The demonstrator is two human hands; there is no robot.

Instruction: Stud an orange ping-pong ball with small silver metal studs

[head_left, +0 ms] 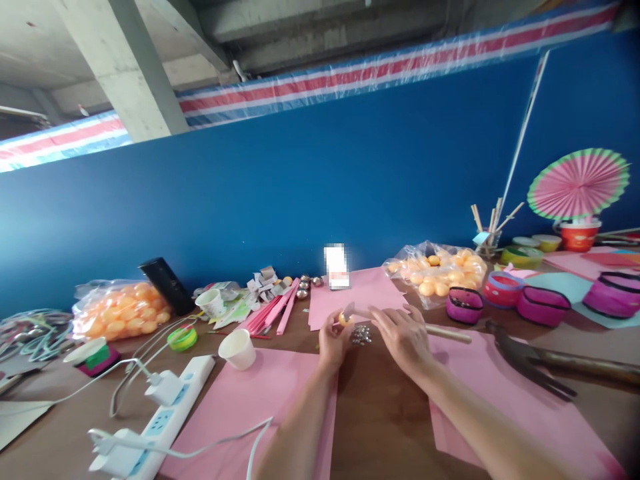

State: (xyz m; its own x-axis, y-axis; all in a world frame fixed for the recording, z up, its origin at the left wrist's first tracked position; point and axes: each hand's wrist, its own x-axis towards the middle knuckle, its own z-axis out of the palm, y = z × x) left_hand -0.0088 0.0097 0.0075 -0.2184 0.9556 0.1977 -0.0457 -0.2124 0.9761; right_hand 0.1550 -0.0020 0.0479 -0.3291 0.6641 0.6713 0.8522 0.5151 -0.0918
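My left hand (332,343) pinches a small orange ball (344,319) between its fingertips, over the middle of the table. From the right, my right hand (404,337) grips a long wooden-handled tool (450,333). The tool's flat greyish tip meets or nearly meets the ball; its exact kind is unclear. Just below and between the hands lies a small heap of shiny silver pieces (361,335). Behind them is a pink paper sheet (370,293) with a blurred white object (337,267) on its far side.
Bags of orange balls (123,310) (450,270) stand left and right. A claw hammer (540,357) lies at right, near purple pouches (543,305). On the left are a paper cup (237,349), a corded power strip (173,407) and pink strips (273,310). A blue partition (300,193) rises behind.
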